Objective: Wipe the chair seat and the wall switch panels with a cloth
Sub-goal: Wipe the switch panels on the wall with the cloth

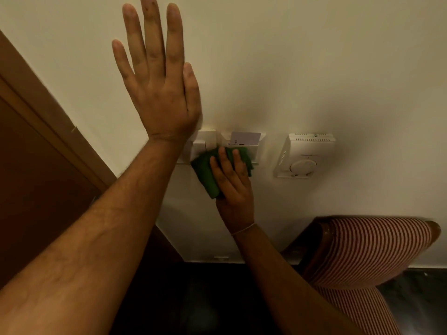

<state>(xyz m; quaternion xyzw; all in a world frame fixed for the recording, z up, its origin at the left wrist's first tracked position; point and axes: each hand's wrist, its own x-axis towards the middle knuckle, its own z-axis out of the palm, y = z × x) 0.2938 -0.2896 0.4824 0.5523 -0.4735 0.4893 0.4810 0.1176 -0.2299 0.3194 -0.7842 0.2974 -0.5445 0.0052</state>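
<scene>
A cream wall (pixel 314 68) fills most of the view, with a brown wooden door frame (pixel 48 122) at the left. On this wall a green cloth (pixel 208 172) is pressed against the white switch panels (pixel 203 141), covering their lower part. The right hand (pixel 232 187) grips the cloth, its fingers lying over it. A card (pixel 245 137) stands in the holder of the right panel, just above the cloth. The left hand (pixel 157 76) is open, fingers spread, flat on the wall above the panels. To the right sits a white thermostat (pixel 306 154). Below it, the striped chair (pixel 362 250) stands near the wall.
</scene>
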